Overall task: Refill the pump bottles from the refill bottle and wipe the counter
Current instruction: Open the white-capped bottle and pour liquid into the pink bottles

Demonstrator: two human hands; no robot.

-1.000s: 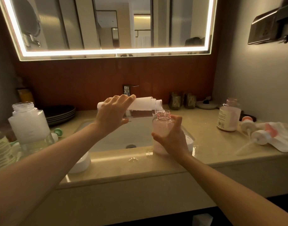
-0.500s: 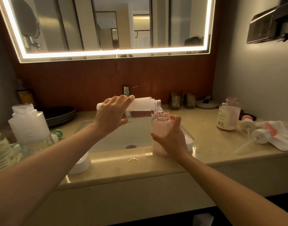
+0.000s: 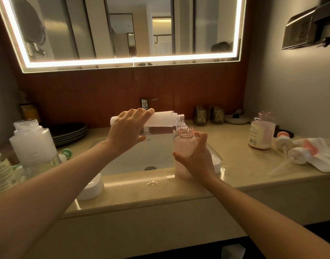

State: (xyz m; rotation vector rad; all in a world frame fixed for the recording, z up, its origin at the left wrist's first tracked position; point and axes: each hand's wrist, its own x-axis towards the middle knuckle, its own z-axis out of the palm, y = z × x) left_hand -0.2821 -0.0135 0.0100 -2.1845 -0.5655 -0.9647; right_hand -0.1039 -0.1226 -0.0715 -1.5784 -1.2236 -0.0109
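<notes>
My left hand [image 3: 126,131] grips a clear refill bottle [image 3: 161,124] with a white label, held on its side over the sink. Its open neck sits right above the mouth of a pink bottle [image 3: 183,146], and a thin stream runs into it. My right hand [image 3: 196,157] wraps around that pink bottle, which stands upright on the wet counter [image 3: 235,165] at the sink's front right corner. A second pink bottle [image 3: 261,133], uncapped, stands farther right. Two pump heads [image 3: 293,152] lie beside a white cloth [image 3: 321,154].
A large frosted open bottle [image 3: 33,144] stands at the left, with dark plates [image 3: 69,131] behind it. A white round lid [image 3: 93,186] lies at the sink's front left. Water pools on the counter front edge. The faucet [image 3: 145,103] is behind the refill bottle.
The refill bottle's neck has lifted slightly and shifted a little over the pink bottle's mouth. Both hands keep their grips.
</notes>
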